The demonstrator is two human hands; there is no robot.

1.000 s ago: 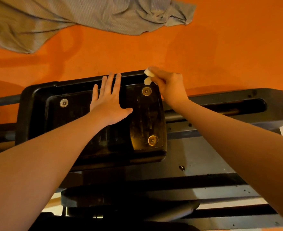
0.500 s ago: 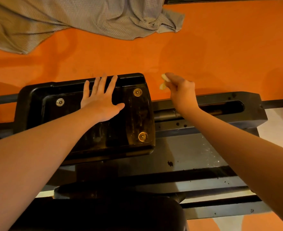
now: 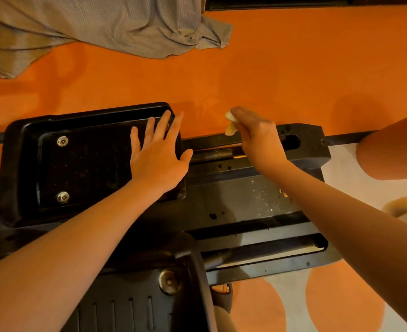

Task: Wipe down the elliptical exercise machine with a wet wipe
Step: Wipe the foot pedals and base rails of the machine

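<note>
Elliptical foot pedal (image 3: 82, 164) lies under the flat, spread left hand (image 3: 158, 156), while just beside it the right hand (image 3: 257, 137) pinches a wet wipe (image 3: 230, 123) on the black rail (image 3: 303, 142).

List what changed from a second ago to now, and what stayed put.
The right hand, pinching the wet wipe, moved rightward off the foot pedal's far corner onto the black rail beside it. Nothing was let go. The left hand stays flat on the pedal, though nearer its right edge; the gray cloth lies unmoved.
</note>
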